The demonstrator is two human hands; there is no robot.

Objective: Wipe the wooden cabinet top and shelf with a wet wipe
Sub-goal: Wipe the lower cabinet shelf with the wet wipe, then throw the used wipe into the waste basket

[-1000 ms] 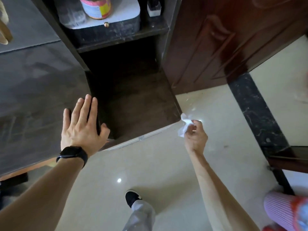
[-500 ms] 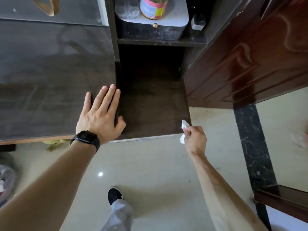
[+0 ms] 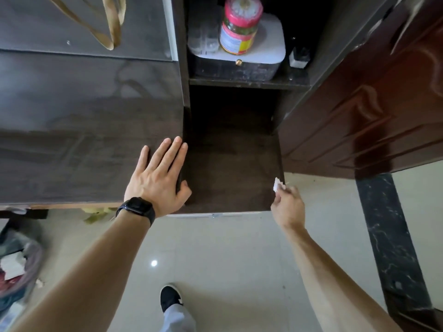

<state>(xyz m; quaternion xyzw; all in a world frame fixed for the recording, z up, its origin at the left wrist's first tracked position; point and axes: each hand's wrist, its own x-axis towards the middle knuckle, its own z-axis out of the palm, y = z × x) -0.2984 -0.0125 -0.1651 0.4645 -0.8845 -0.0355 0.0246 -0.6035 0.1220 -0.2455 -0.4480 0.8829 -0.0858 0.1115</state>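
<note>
The dark wooden cabinet top (image 3: 84,144) fills the left, dusty with streaks. Beside it on the right lies a lower dark shelf surface (image 3: 230,168), and above that an upper shelf (image 3: 247,82). My left hand (image 3: 158,178), with a black watch on its wrist, rests flat with straight fingers on the cabinet top's right front corner, thumb over the edge. My right hand (image 3: 287,204) pinches a small crumpled white wet wipe (image 3: 277,185) at the lower shelf's front right corner.
On the upper shelf stand a white-lidded box (image 3: 239,65), a pink-lidded jar (image 3: 238,27) and a small bottle (image 3: 299,58). A glossy brown door (image 3: 371,111) stands right. The tiled floor (image 3: 227,255) holds my shoe (image 3: 170,298) and a bag (image 3: 16,271) at left.
The view has swung up and the cabinet now sits square. My right hand with the wipe has come from beside the shelf corner onto its front right edge. My left hand stays flat.
</note>
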